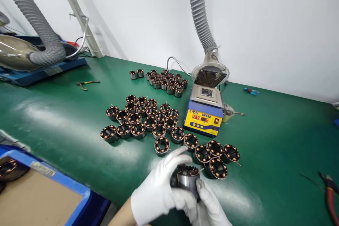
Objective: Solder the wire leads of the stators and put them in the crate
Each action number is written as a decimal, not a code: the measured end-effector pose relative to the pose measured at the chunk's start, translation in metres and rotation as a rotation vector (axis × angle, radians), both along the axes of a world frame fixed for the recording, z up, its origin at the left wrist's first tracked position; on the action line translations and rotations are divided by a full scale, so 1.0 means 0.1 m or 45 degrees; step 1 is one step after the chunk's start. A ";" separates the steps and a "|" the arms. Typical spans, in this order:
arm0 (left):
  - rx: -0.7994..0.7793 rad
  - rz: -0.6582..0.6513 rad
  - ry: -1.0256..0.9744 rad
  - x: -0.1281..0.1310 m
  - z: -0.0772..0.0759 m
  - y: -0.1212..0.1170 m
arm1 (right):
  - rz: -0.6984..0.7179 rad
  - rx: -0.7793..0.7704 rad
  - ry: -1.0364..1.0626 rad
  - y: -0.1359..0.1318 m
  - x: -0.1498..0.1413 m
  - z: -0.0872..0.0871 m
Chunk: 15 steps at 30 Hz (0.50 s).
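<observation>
Both my hands wear white gloves and meet at the bottom centre of the view. My left hand (156, 189) wraps round the left side of a round motor stator (188, 180) with copper windings. My right hand (205, 206) grips the same stator from below and the right. Just beyond it, several more stators (217, 157) lie on the green mat, and a larger cluster of stators (144, 120) spreads to the left.
A blue and yellow solder pot (203, 113) stands behind the stators under a grey fume hose (200, 17). Another batch of stators (165, 79) lies farther back. Red-handled pliers (329, 194) rest at the right edge, a blue bin (50, 187) at bottom left.
</observation>
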State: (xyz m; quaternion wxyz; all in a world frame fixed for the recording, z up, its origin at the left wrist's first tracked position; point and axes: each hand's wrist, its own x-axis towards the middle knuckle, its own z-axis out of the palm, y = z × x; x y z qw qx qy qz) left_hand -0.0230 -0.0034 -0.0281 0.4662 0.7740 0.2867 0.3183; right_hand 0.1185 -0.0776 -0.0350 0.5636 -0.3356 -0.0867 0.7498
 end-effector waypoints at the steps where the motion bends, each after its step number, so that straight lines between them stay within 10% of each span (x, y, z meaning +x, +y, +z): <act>1: 0.107 0.095 0.014 0.03 -0.03 -0.05 | -0.048 -0.045 0.032 0.01 -0.01 0.02; 4: 0.224 0.173 -0.011 0.11 -0.05 -0.15 | -0.123 -0.070 0.026 0.05 0.01 0.05; 15: -0.327 0.243 -0.444 0.05 0.12 0.15 | 0.123 0.117 0.287 0.02 0.11 0.06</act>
